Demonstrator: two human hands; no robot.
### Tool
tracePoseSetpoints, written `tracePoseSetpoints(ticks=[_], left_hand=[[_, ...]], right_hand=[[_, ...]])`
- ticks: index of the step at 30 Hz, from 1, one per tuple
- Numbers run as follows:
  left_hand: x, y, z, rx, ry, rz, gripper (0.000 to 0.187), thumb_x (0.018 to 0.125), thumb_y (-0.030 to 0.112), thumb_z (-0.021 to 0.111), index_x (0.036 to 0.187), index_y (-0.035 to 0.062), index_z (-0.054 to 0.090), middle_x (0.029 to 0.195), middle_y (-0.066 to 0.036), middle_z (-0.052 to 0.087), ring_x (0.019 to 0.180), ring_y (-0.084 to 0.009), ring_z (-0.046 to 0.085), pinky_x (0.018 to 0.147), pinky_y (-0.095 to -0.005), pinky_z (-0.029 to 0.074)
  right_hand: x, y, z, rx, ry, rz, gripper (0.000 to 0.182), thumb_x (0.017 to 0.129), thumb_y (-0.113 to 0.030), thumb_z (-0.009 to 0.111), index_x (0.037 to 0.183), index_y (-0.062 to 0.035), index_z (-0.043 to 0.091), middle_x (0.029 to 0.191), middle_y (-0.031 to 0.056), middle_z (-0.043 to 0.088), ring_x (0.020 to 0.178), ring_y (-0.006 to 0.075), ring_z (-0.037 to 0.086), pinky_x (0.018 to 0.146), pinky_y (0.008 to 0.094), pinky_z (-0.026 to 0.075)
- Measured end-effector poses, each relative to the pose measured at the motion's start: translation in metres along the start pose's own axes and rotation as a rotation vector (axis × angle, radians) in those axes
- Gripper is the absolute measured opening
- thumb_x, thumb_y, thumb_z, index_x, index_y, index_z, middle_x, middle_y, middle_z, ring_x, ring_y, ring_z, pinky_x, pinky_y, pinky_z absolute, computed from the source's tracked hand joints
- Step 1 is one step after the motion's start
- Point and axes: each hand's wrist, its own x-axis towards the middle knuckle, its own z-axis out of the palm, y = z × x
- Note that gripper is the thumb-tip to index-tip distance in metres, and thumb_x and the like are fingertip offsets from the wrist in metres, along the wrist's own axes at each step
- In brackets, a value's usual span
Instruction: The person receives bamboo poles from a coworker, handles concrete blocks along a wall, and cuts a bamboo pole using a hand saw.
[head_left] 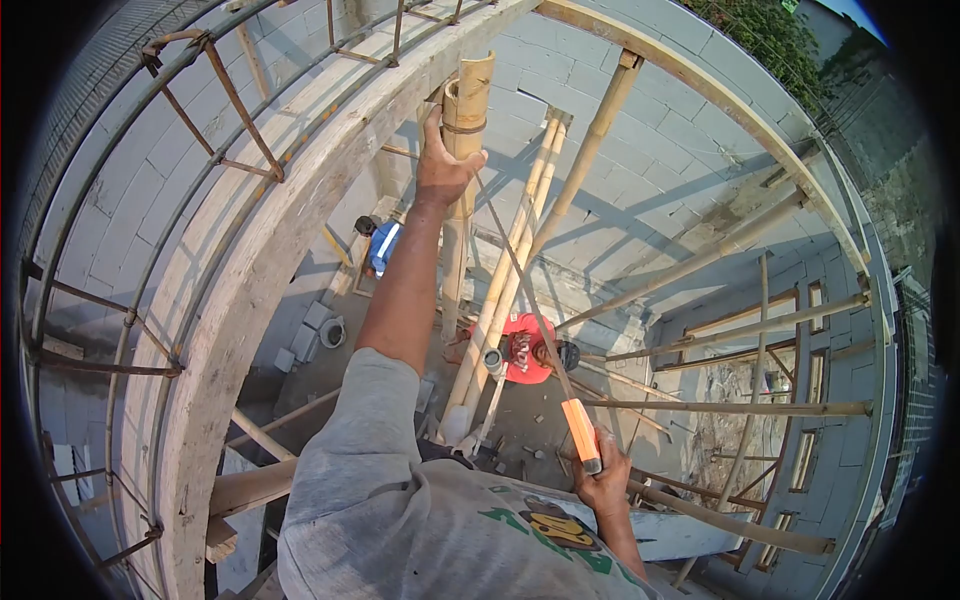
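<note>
My left hand point(445, 165) is closed around the upper part of an upright bamboo pole point(472, 90), just below its cut, hollow top. A tie runs round the pole above my fingers. Lower right, my right hand point(603, 472) grips the orange handle of a hand saw point(581, 432). The saw's long, narrow blade slants up and left, and its far end lies close to my left hand and the pole. Part of my right hand's grip is hidden behind the handle.
A curved-looking timber beam point(240, 270) and rebar cage point(130, 315) run along my left. Bamboo props point(515, 265) slope nearby. Below are a person in a red shirt point(525, 348), another in blue point(384, 246), and a bucket point(333, 332). Grey block walls point(660, 150) surround the area.
</note>
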Motion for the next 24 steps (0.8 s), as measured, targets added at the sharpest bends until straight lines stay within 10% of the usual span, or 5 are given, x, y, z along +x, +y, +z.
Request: tracePoseSetpoints(ticks=[12,18,24], left_hand=[[-0.016,0.012,0.011,-0.057,0.08,0.011,0.103,0.071,0.037,0.083,0.144,0.0037,0.019,0.13,-0.022,0.051,0.119,-0.03,0.053,0.102,-0.0386,0.042],[-0.04,0.05,-0.012,-0.558,-0.091,-0.124,0.099,0.071,0.038,0.082,0.144,0.0066,0.022,0.123,-0.017,0.055,0.114,-0.0245,0.055,0.097,-0.0358,0.044],[-0.043,0.042,-0.031,-0.409,-0.342,-0.164,0.089,0.069,0.037,0.082,0.138,0.0033,0.036,0.12,-0.011,0.058,0.112,-0.0205,0.054,0.099,-0.0331,0.041]], right_hand=[[0.017,-0.003,-0.006,0.077,0.006,-0.002,0.046,0.072,-0.006,0.068,0.116,-0.0005,0.056,0.094,0.02,0.065,0.081,0.0377,0.067,0.07,0.0383,0.054],[0.02,-0.001,-0.029,0.21,0.05,-0.004,0.043,0.075,-0.008,0.07,0.114,0.0036,0.057,0.091,0.0164,0.066,0.074,0.0247,0.068,0.07,0.0328,0.053],[0.018,0.002,-0.034,0.426,0.111,0.191,0.032,0.082,-0.019,0.072,0.101,0.0024,0.057,0.077,0.0053,0.059,0.065,0.0133,0.054,0.061,0.0268,0.045]])
